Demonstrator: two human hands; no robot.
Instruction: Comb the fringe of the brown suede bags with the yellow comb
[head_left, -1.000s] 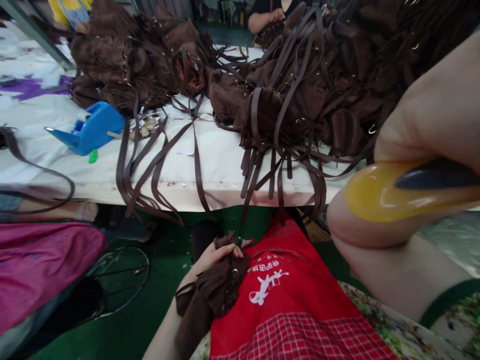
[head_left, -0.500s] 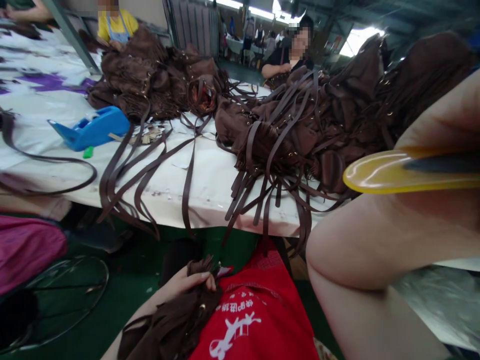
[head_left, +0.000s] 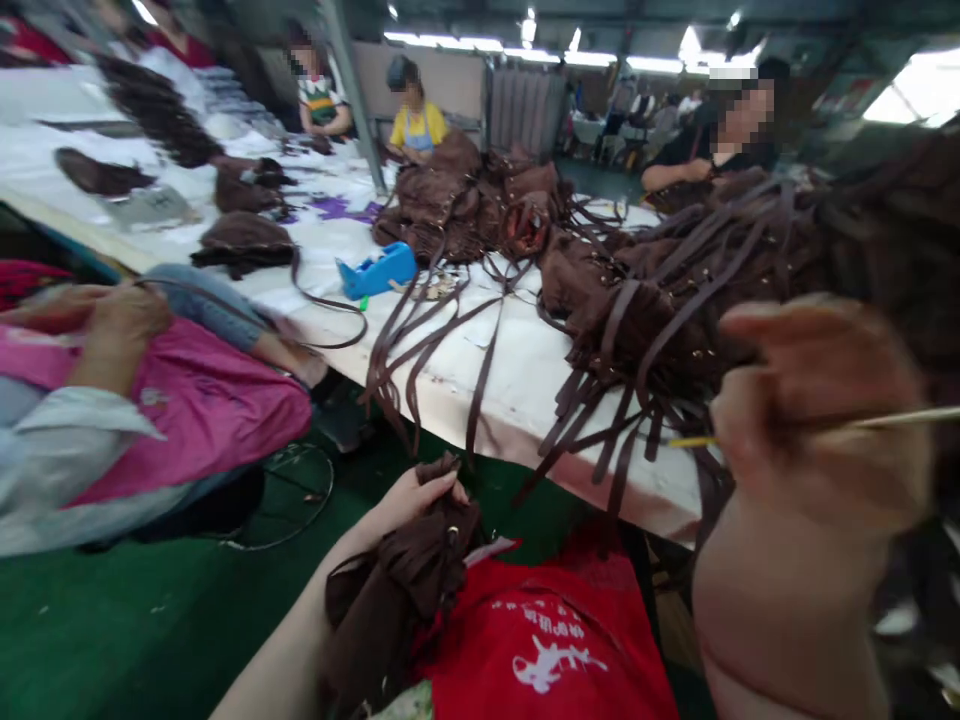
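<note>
Your left hand (head_left: 416, 495) grips a brown bag (head_left: 405, 585) in your lap. Your right hand (head_left: 817, 420), blurred and well above it, pinches a thin yellow tool (head_left: 690, 441). Working the bag likely needs that hand lowered.

- Red apron (head_left: 555, 640) across the near centre.
- White figure print (head_left: 559, 665) with characters on it.
- Floral garment (head_left: 409, 705) at the near edge.
- Left hand (head_left: 416, 495) and right hand (head_left: 817, 420) bare, forearms too.
</note>
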